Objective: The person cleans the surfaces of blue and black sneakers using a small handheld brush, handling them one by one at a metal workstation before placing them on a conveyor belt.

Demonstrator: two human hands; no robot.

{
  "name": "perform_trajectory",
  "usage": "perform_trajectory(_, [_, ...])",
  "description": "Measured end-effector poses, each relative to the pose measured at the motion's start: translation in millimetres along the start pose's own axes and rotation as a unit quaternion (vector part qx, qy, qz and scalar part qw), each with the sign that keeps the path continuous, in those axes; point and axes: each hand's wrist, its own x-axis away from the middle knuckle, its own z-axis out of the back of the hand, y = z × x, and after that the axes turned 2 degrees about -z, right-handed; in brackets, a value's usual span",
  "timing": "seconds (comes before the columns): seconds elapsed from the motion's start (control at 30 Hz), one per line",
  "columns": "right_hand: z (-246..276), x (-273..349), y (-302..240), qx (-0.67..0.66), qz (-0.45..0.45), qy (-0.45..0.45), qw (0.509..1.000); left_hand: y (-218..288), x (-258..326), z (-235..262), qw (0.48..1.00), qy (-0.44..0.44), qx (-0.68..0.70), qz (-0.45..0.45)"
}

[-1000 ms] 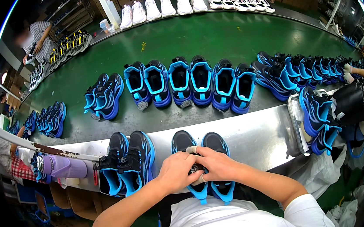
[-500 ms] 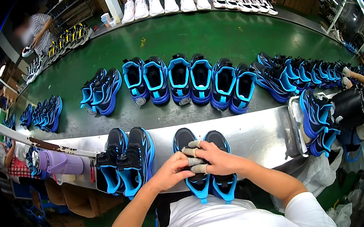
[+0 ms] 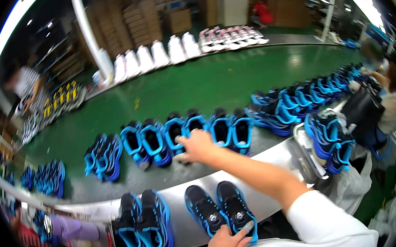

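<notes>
Your right hand (image 3: 197, 146) has swung off the near pair of shoes (image 3: 233, 205) to the row of shoes (image 3: 195, 117) on the green table (image 3: 180, 87); your left hand (image 3: 225, 245) stays at the near pair's heels, fingers spread. The row's third shoe (image 3: 173, 128) from the left lies just beyond your right fingertips, heel toward you, long axis running away. Those fingers stand apart from the thumb; blur hides whether they grip.

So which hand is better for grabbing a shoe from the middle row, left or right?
Probably the right hand: it's stretched out to the middle row of shoes. The left hand is farther back, by the pair of shoes nearest the white shirt.
</notes>
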Motion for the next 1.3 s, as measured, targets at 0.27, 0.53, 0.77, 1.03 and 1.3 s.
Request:
perform_trajectory(0.27, [-84, 17, 38, 0.026, 0.012, 0.05, 0.998, -8, 5, -18, 0.998, 0.044, 0.039, -0.006])
perform_trajectory(0.53, [-25, 56, 120, 0.021, 0.029, 0.024, 0.999, -15, -39, 1, 0.989, 0.071, -0.117, 0.05])
perform_trajectory(0.77, [-29, 32, 167, 0.062, -0.027, 0.051, 0.996, -70, -103, 70, 0.952, 0.281, -0.113, -0.041])
perform_trajectory(1.03, [32, -34, 11, -0.091, 0.09, 0.055, 0.99, -89, -76, 27, 0.977, 0.147, -0.15, 0.019])
perform_trajectory(1.3, [-150, -130, -123, -0.072, 0.089, -0.098, 0.989, -115, -94, -2, 0.973, 0.195, -0.12, -0.04])
